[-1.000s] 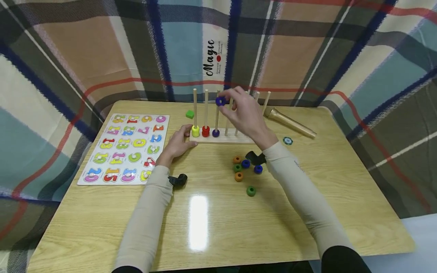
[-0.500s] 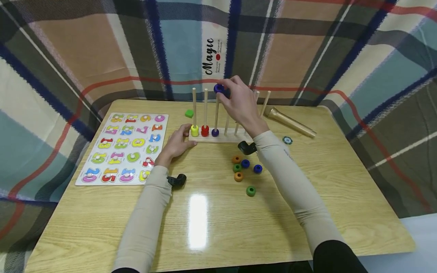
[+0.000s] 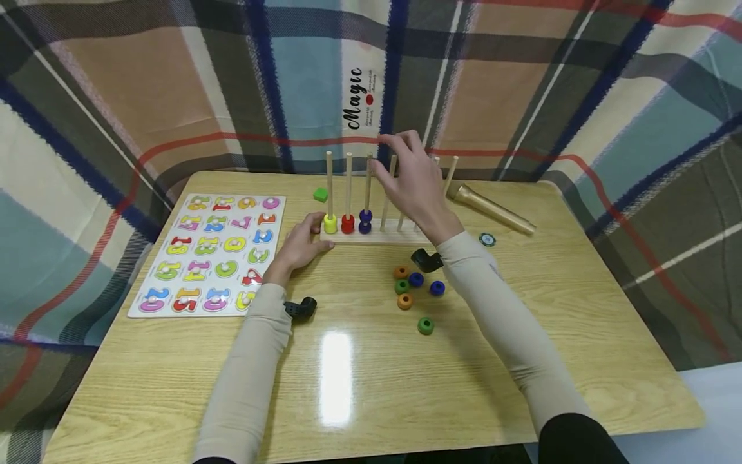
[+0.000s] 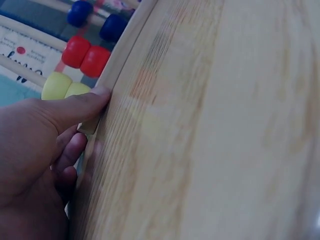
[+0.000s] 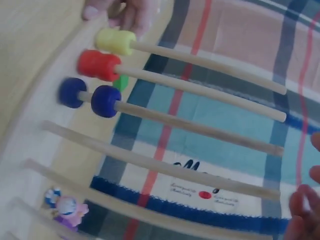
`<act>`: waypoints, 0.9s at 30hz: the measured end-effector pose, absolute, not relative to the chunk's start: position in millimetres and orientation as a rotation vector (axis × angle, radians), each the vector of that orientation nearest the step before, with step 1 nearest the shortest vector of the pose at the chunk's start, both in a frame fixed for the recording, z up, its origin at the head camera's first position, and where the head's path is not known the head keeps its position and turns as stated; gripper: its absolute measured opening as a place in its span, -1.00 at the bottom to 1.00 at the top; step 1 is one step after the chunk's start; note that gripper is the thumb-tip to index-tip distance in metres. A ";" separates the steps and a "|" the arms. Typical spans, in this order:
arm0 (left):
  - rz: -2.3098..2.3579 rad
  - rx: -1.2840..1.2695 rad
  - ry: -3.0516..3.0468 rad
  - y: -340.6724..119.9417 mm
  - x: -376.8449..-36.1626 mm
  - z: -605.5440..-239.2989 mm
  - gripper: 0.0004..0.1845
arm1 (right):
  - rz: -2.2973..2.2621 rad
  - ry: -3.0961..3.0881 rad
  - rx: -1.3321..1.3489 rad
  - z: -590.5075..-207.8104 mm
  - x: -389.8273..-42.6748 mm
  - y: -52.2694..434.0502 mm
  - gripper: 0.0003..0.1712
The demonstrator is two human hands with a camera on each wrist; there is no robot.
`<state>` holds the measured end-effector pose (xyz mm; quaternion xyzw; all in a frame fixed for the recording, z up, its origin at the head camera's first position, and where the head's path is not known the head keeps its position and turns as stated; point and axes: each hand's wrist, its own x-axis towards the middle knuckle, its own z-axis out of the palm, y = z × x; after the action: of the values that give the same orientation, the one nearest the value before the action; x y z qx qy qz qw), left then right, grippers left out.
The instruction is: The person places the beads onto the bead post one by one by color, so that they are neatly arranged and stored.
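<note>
On the third rod of the peg rack (image 3: 377, 236) sit 2 blue beads (image 3: 365, 220). Above them the right hand (image 3: 413, 182) hovers with fingers loosely spread, holding nothing. The left hand (image 3: 299, 245) presses straight fingers against the rack's end.

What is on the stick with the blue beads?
The third rod carries two blue beads, one above the other near the base; in the right wrist view they sit slightly apart. Above them the rod is bare. The right hand covers rods further right.
</note>
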<state>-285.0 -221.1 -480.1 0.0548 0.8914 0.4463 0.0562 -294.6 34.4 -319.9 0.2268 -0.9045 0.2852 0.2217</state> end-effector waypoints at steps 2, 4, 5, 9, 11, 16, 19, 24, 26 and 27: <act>1.352 0.170 2.705 -220.7 -285.2 -481.4 -0.15 | 0.804 -2.434 0.661 -329.1 -285.1 43.4 -0.59; 1.350 0.173 2.706 -220.5 -286.1 -482.5 -0.15 | 0.782 -2.420 0.715 -341.2 -274.5 52.9 -0.70; 1.349 0.174 2.707 -220.7 -286.6 -482.7 -0.15 | 0.762 -2.437 0.748 -347.9 -269.0 57.5 -0.75; 1.341 0.164 2.712 -221.8 -288.1 -482.5 -0.15 | 0.624 -2.624 0.860 -377.7 -247.9 73.7 -0.84; 1.337 0.164 2.716 -222.4 -288.5 -482.0 -0.15 | 0.540 -2.761 0.877 -389.7 -239.6 79.3 -0.83; 1.350 0.171 2.723 -223.0 -290.0 -479.7 -0.15 | 0.316 -2.975 0.893 -407.6 -226.1 84.7 -0.74; 1.364 0.172 2.717 -222.8 -290.0 -479.0 -0.15 | 0.230 -3.020 0.921 -414.7 -220.5 83.3 -0.69; 1.368 0.173 2.696 -222.4 -288.5 -480.4 -0.14 | 0.194 -3.048 0.941 -423.7 -215.3 78.6 -0.68; 1.366 0.174 2.694 -222.3 -288.2 -481.8 -0.14 | 0.197 -3.041 0.942 -426.2 -214.5 76.8 -0.70; 1.364 0.174 2.696 -222.1 -287.9 -482.3 -0.14 | 0.192 -3.035 0.942 -427.2 -214.3 75.8 -0.72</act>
<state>-287.9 -222.1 -482.3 0.0575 0.8893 0.4500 0.0574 -214.3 75.8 -427.2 0.2959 -0.9531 0.0604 -0.0213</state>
